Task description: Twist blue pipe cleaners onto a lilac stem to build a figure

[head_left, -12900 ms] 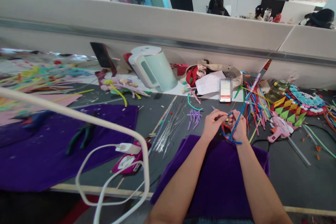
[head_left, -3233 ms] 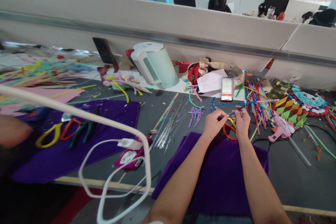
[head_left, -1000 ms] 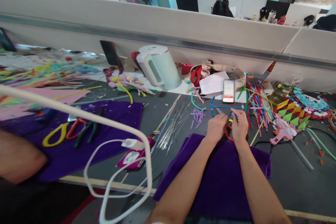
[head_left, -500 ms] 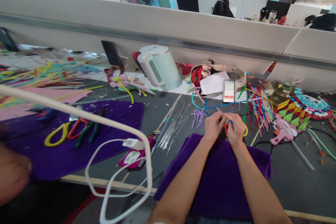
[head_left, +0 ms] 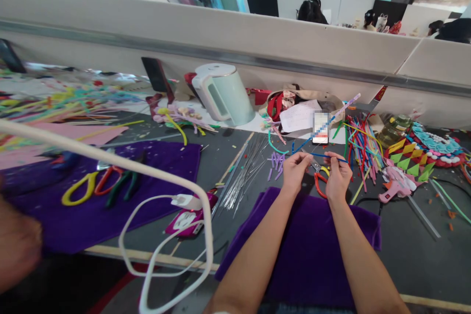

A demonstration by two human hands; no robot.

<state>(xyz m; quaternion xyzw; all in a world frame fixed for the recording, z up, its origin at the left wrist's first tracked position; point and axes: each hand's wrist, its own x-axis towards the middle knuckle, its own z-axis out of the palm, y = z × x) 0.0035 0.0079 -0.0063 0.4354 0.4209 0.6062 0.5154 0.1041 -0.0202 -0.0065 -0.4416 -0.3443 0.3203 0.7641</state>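
Both my hands work above the far edge of a purple cloth [head_left: 312, 250]. My left hand [head_left: 294, 172] pinches a blue pipe cleaner [head_left: 308, 141] whose long end rises up and to the right toward a lilac tip. My right hand [head_left: 337, 176] pinches the same blue pipe cleaner a little to the right, where a short end sticks out past my fingers. Scissors with red and yellow handles [head_left: 318, 179] lie on the table between and under my hands.
A phone [head_left: 319, 128] and a pile of coloured pipe cleaners [head_left: 362, 147] lie just beyond my hands. A pink glue gun [head_left: 395, 187], metal wires [head_left: 243, 171], a pale green kettle [head_left: 222, 94], pliers [head_left: 123, 187] and a white cable [head_left: 165, 216] surround them. Another person's arm [head_left: 16, 250] shows at left.
My hands have drawn apart and the blue pipe cleaner now stretches between them, with its long end swung up to the right. The scissors lie uncovered under my hands.
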